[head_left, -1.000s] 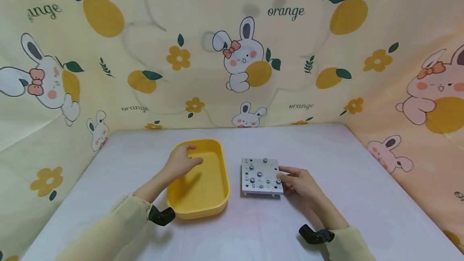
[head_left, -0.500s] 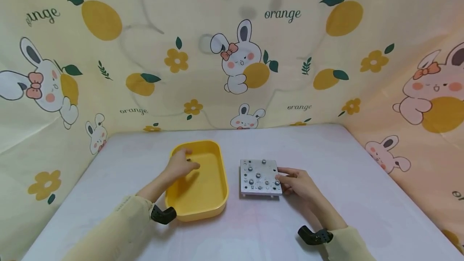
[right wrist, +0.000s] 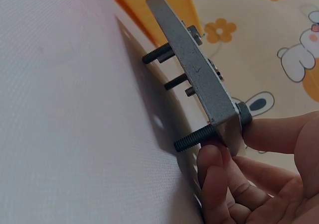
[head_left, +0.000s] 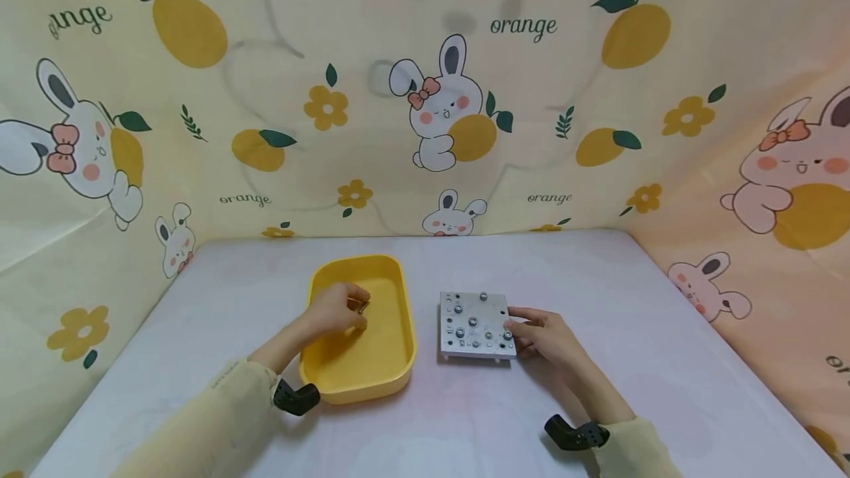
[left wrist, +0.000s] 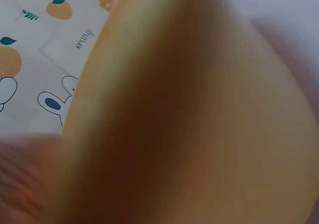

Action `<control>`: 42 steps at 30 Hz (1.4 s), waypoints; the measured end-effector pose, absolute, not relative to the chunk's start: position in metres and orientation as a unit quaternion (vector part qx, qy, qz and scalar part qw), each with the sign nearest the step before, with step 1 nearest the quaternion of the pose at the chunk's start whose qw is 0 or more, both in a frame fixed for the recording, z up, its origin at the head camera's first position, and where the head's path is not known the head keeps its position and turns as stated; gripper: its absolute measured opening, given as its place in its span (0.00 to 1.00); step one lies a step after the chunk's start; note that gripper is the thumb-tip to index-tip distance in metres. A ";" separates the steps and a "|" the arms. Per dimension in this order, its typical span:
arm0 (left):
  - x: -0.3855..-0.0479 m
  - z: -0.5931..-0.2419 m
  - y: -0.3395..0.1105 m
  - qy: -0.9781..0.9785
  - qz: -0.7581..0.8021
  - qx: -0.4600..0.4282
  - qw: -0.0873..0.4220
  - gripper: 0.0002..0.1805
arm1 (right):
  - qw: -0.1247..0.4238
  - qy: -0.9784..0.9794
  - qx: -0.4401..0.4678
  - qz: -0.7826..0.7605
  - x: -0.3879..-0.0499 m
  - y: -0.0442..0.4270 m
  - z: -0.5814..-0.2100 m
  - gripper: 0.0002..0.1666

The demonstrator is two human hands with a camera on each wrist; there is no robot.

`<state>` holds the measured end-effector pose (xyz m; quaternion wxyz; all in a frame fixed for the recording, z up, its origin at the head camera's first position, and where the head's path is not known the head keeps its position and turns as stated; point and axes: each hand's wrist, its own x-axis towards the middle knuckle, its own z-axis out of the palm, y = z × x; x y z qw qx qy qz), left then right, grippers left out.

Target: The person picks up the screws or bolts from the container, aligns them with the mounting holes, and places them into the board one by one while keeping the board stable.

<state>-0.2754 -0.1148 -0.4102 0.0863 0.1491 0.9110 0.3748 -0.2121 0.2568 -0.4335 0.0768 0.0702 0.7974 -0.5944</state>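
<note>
The left hand [head_left: 334, 310] is inside the yellow tray [head_left: 372, 389], thumb and fingers pinching a small metal piece [head_left: 361, 307]; its shape is mostly hidden. Blurred skin of that hand [left wrist: 25, 179] shows beside the tray [left wrist: 259, 114] in the left wrist view. At the right edge of a square grey metal plate [head_left: 488, 312], the right hand [head_left: 550, 339] grips with the thumb above and fingers curled below. From the right wrist, the plate [right wrist: 197, 69] looks tilted, with threaded bolts [right wrist: 195, 137] sticking out underneath and the right hand [right wrist: 264, 179] at its corner.
A white cloth [head_left: 451, 426] covers the table. Behind it hangs a patterned curtain [head_left: 372, 13] with rabbits and oranges. The tray stands to the left of the plate, with a gap between them.
The left hand has moved right and nearer within the tray, and its thumb and fingers have closed on the small piece. The right hand keeps its grip on the plate.
</note>
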 end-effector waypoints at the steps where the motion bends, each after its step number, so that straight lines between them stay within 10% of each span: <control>1: -0.275 -0.410 -0.114 0.910 0.369 0.165 0.091 0.22 | 0.076 0.796 0.071 -0.596 -0.212 0.257 -0.433 0.30; 30: -0.263 -0.423 -0.079 0.861 0.289 0.386 0.162 0.05 | 0.084 0.798 0.072 -0.593 -0.210 0.256 -0.430 0.30; 42: -0.254 -0.419 -0.077 0.885 0.196 0.407 0.118 0.07 | 0.084 0.801 0.068 -0.589 -0.211 0.256 -0.429 0.31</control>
